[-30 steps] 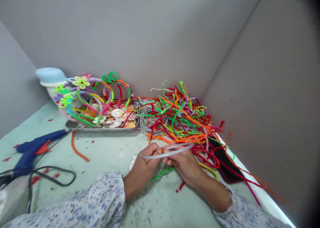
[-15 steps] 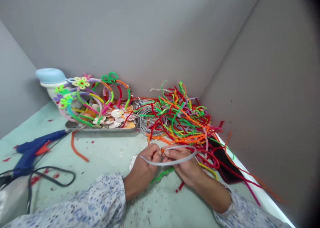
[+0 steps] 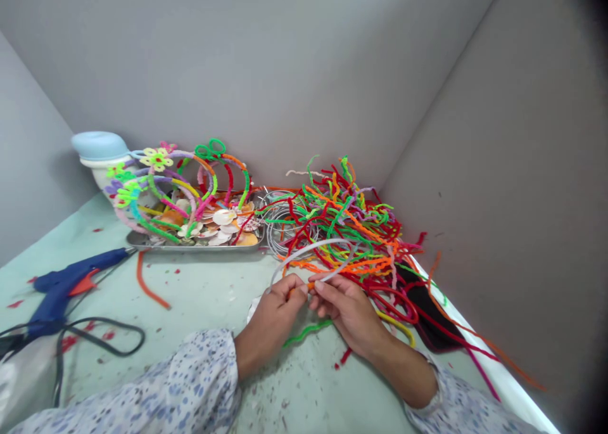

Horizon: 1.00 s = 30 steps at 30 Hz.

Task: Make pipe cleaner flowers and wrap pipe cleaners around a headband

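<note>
My left hand (image 3: 273,317) and my right hand (image 3: 344,310) meet at the middle of the table, both pinched on a thin grey hairband (image 3: 308,251) that arches up and away from them. An orange pipe cleaner end (image 3: 310,286) shows between the fingertips of both hands, at the band's end. A green pipe cleaner (image 3: 306,331) lies on the table just under my hands. Behind them is a big tangled heap of coloured pipe cleaners (image 3: 351,231).
A metal tray (image 3: 190,245) at the back left holds shells and finished wrapped hairbands (image 3: 180,180). A blue glue gun (image 3: 66,285) with black cable lies left. A loose orange pipe cleaner (image 3: 148,285) lies near it. Wire rings (image 3: 280,228) and a pale bowl (image 3: 102,152) stand behind. Grey walls enclose the table.
The grey hairband has turned from lying flat across my hands to arching upward and away. Both hands stayed close together, pinching its end.
</note>
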Tool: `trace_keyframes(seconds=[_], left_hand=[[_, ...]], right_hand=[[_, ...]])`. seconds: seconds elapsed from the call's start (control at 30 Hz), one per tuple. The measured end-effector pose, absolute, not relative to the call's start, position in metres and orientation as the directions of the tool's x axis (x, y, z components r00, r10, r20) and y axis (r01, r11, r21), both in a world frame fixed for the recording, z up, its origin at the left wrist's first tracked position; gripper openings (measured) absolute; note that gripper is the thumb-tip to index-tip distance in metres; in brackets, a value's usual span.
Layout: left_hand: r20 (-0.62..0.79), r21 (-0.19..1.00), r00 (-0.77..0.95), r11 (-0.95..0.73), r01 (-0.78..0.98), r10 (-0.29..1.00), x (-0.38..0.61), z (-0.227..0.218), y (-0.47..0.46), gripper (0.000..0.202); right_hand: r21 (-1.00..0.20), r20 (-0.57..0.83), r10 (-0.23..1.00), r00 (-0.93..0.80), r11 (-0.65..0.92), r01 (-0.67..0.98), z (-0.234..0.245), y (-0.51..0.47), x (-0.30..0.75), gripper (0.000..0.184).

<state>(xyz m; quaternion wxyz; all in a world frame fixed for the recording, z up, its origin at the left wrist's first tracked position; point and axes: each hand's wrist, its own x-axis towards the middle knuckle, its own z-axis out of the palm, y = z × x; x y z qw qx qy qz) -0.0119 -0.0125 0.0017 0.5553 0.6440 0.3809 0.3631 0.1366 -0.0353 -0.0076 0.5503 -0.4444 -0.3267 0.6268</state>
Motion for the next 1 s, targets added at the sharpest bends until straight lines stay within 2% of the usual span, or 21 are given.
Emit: trace_keyframes(seconds=[0.2, 0.37, 0.67, 1.0], left_hand=[[0.068, 0.996, 0.387, -0.087, 0.031, 0.919, -0.0104, -0.0028, -0.0115, 0.014], [0.031, 0.999, 0.303, -0.041, 0.025, 0.953, -0.0095, -0.0037, -0.0102, 0.018], [0.074, 0.997, 0.282, -0.070, -0.026, 0.956, -0.0108, -0.0002, -0.0129, 0.014], [0.103, 0.994, 0.274, -0.087, -0.070, 0.956, -0.0160, 0.0022, -0.0148, 0.020]], right_hand=[[-0.885, -0.185, 0.977, 0.107, -0.118, -0.449, -0.0072, -0.0319, 0.1400, 0.026], [-0.891, -0.164, 0.979, 0.119, -0.095, -0.444, -0.0086, -0.0310, 0.1421, 0.024], [-0.868, -0.160, 0.983, 0.093, -0.095, -0.487, -0.0078, -0.0314, 0.1414, 0.025], [-0.867, -0.078, 0.992, 0.102, -0.017, -0.498, -0.0043, -0.0369, 0.1420, 0.021]])
